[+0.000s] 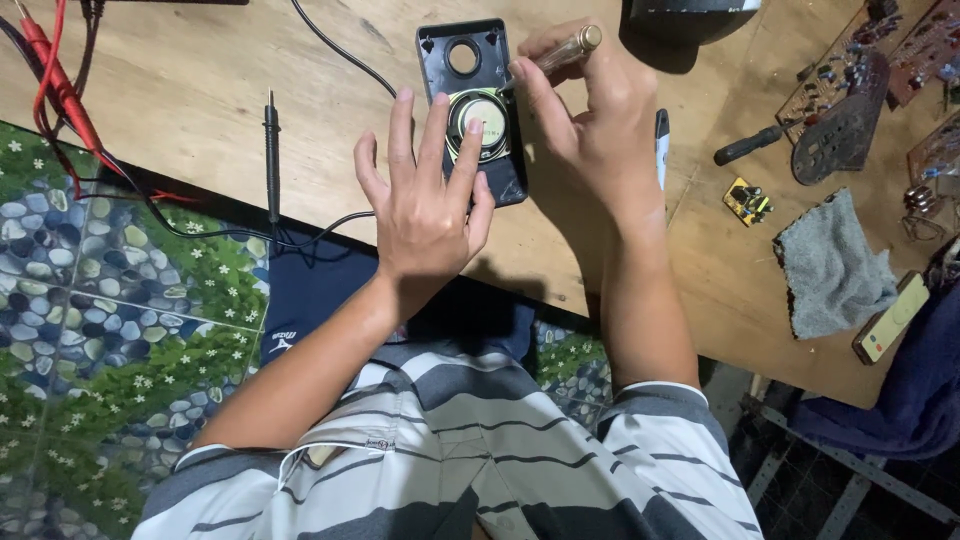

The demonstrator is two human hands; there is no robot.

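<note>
My left hand (pixel 425 200) lies flat with its fingers spread apart, the fingertips pressing on the round speaker (pixel 484 122) and on the black plastic panel (pixel 470 75) that carries it; it grips nothing, it only pins the piece down. The panel sits in the upper middle of the frame, on the wooden table (pixel 180 90), near the edge closest to me. It is a dark, rectangular shell with rounded corners, tilted a little off square, with a round hole near its far end and small moulded marks in the top corners. The speaker fills the lower half of it: a pale cone inside a dark ring with a greenish-yellow rim. My right hand (pixel 600 130) is closed around a screwdriver (pixel 560 52) with a clear, amber-tinted handle; the handle points toward the upper right, and the tip, mostly hidden by my fingers, meets the panel just beside the speaker's upper right edge. A black probe (pixel 271 150) lies to the left of my left hand, its lead trailing off the table edge, and red leads (pixel 55 85) cross the upper left corner. To the right of the frame lie a grey cloth (pixel 830 265), a small yellow circuit board (pixel 748 201), and a dark-handled tool (pixel 748 146) beside more boards (pixel 850 70).
</note>
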